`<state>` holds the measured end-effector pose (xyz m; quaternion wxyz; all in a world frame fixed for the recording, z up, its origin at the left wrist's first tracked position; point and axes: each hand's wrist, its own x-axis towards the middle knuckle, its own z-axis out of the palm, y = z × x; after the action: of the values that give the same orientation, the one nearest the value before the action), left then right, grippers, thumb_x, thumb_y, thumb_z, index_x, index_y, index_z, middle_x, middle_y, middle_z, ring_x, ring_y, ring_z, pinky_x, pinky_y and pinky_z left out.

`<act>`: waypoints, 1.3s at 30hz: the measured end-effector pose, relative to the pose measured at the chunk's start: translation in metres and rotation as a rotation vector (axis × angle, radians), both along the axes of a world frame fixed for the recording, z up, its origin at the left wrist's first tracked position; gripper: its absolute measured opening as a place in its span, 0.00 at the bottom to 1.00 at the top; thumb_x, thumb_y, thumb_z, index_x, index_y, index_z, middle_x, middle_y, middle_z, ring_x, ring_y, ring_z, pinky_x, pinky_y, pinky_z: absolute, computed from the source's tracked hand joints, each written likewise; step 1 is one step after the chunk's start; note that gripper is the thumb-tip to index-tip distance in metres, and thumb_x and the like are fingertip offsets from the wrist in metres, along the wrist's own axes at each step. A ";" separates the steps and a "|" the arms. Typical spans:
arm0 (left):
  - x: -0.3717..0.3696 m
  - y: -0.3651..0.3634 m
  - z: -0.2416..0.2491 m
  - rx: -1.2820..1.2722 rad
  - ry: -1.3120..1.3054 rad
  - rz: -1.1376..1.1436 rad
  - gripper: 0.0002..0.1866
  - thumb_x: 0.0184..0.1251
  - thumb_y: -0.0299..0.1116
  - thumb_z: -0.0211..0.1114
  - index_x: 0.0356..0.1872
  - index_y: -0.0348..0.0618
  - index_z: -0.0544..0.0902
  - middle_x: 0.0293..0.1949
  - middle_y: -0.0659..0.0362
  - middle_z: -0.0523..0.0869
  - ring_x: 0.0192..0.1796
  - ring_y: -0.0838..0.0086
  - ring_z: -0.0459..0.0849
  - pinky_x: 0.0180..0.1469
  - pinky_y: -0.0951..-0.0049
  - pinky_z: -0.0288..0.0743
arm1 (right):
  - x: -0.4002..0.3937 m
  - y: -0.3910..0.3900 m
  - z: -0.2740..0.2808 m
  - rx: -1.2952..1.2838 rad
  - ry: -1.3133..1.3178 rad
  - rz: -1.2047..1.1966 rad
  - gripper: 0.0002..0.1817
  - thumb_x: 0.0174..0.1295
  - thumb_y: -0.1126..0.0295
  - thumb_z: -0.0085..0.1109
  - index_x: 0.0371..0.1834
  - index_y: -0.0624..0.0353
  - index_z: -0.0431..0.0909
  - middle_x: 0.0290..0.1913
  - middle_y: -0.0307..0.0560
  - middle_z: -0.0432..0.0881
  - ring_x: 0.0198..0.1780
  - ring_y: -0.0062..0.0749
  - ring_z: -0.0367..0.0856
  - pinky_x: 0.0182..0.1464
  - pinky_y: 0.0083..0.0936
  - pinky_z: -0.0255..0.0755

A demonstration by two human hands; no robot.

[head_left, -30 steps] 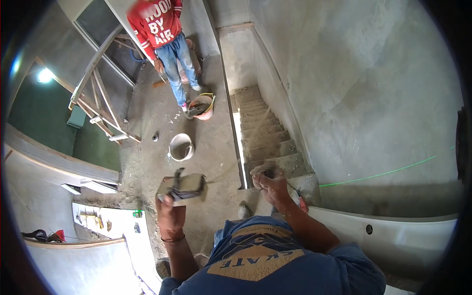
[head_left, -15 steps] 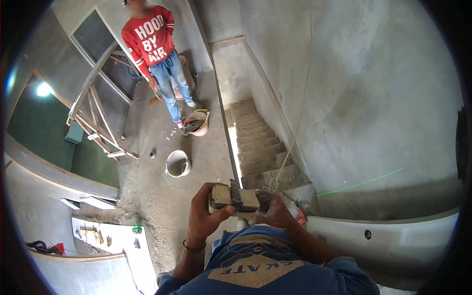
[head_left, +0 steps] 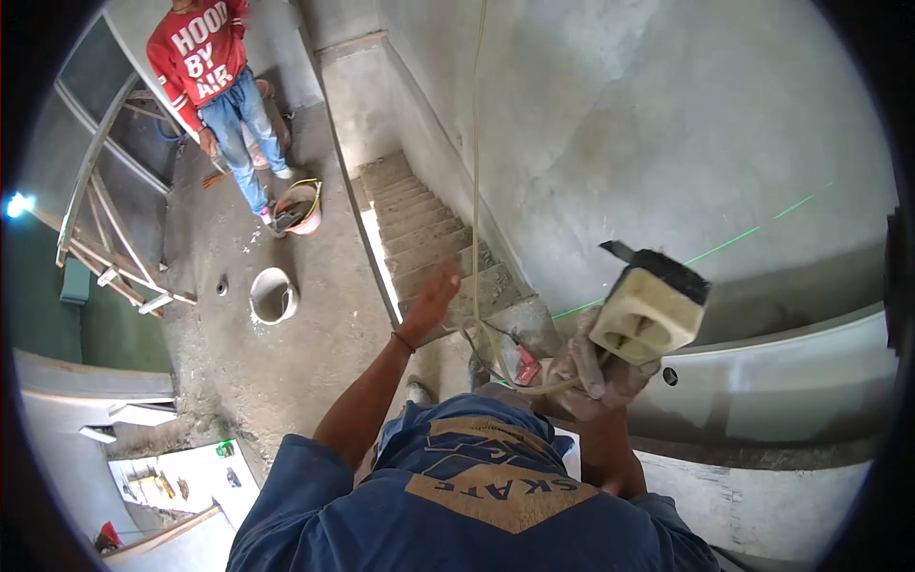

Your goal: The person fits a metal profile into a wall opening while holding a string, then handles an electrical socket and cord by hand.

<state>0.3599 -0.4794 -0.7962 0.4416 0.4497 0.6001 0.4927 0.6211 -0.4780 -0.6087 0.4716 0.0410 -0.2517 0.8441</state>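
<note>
My right hand (head_left: 600,377), coated in pale dust, grips a cream block-shaped tool (head_left: 643,315) with two round recesses and a dark edge. The tool is raised in front of the grey wall (head_left: 610,143), and a dark flat piece (head_left: 617,251) sticks out from its upper left. A pale cord (head_left: 476,191) hangs down and loops close to this hand. My left hand (head_left: 437,294) is held out over the stairs, fingers extended, holding nothing.
A person in a red sweater (head_left: 205,57) stands at the upper left beside a bucket with mortar (head_left: 303,221). A white bucket (head_left: 274,296) stands on the floor. Stairs (head_left: 419,224) descend ahead. A red tool (head_left: 527,365) lies near the ledge. A green laser line (head_left: 724,244) crosses the wall.
My view has turned to the right. My left hand has let go of the tool and moved away from it. My right hand has carried the tool rightward and tilted it.
</note>
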 end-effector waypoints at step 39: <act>0.014 -0.170 -0.001 0.129 -1.038 0.497 0.11 0.80 0.30 0.63 0.57 0.41 0.76 0.53 0.55 0.87 0.62 0.67 0.83 0.72 0.61 0.71 | -0.098 0.007 -0.163 -0.264 -0.693 0.468 0.26 0.70 0.65 0.64 0.67 0.68 0.76 0.63 0.54 0.85 0.47 0.26 0.83 0.48 0.24 0.79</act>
<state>0.3743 -0.6493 -0.7973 0.5208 0.0208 0.3612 0.7733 0.5230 -0.4715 -0.7720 0.1566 -0.2495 -0.2691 0.9170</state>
